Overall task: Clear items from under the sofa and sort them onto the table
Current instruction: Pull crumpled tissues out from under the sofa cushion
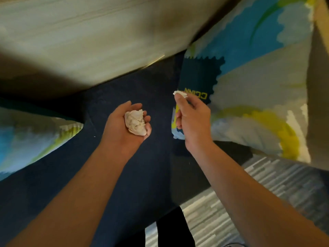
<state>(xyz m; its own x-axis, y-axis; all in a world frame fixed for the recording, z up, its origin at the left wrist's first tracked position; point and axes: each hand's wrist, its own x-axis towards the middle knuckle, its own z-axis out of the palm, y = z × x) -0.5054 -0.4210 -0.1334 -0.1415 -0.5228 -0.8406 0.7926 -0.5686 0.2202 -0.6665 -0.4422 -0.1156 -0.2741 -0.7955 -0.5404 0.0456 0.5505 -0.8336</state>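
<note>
The person stands over a dark blue sofa seat [142, 97], both forearms stretched out above it. The left hand [127, 124] is turned palm up, its fingers curled loosely into a cup around a crumpled ball of white tissue [135, 124] that rests in the palm. The right hand [191, 118] is closed in a pinch, thumb against fingertips, with a small white scrap of paper or tissue [180, 93] poking out above the thumb. A patterned blue, white and yellow cushion [258, 86] lies on the seat just behind the right hand, and another patterned cushion [35, 136] sits at the left edge. A striped grey rug [267, 193] shows on the floor below.

Both pieces of litter are held in the air, so the collecting step looks to be under way, with nothing yet sorted; no tabletop is in view. The next move probably calls for turning away from the sofa and carrying both pieces to the tabletop. The light scrap needs a firm pinch, and the open left palm should stay level or close further so the ball does not roll out.
</note>
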